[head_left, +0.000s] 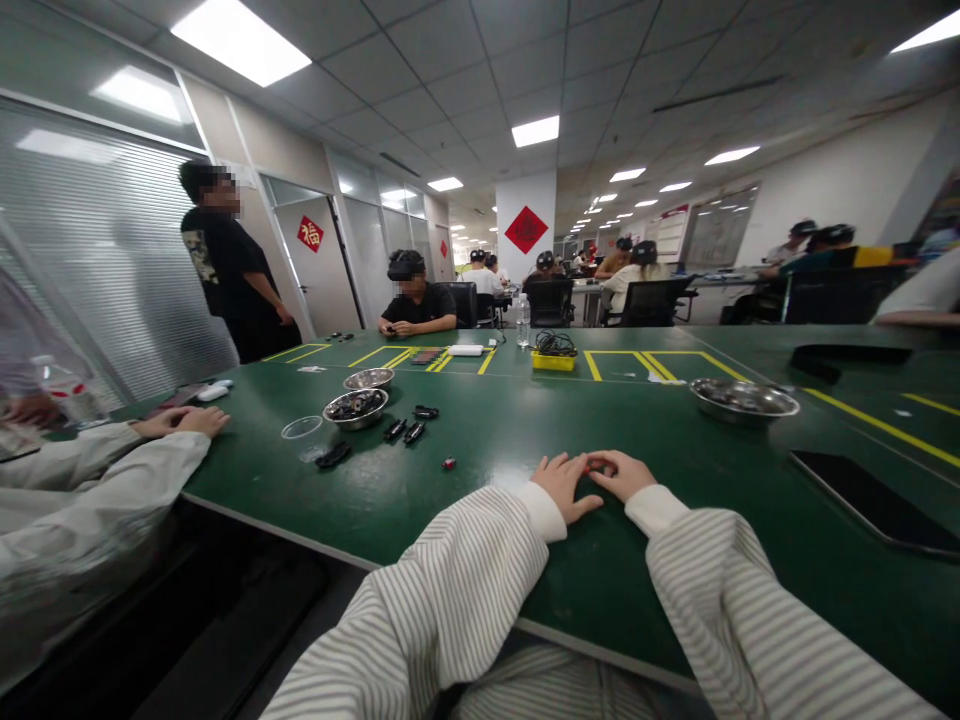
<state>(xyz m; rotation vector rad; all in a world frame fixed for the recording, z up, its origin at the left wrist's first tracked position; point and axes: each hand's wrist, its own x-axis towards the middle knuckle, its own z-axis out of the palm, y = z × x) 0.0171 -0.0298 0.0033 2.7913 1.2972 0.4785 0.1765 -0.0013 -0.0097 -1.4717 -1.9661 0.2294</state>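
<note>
Both hands rest near the front edge of the green table [480,520]. My left hand [561,486] lies with its fingers stretched and the thumb apart, its fingertips meeting those of the other hand. My right hand [622,474] has its fingers bent into a pinch. A tiny red spot [589,469] shows at its fingertips, too small to name. Left of the hands sits a small red-and-black piece [448,463]. Beyond it lie several black plastic parts [414,432], beside a metal bowl [355,424] filled with similar dark pieces.
To the right are a black tablet or phone [874,500] and another metal bowl [742,418]. A clear round container [302,428] lies left. Farther back stand a yellow box with black cable [553,362] and a bottle [523,322]. A neighbour's hands [184,420] rest at the left.
</note>
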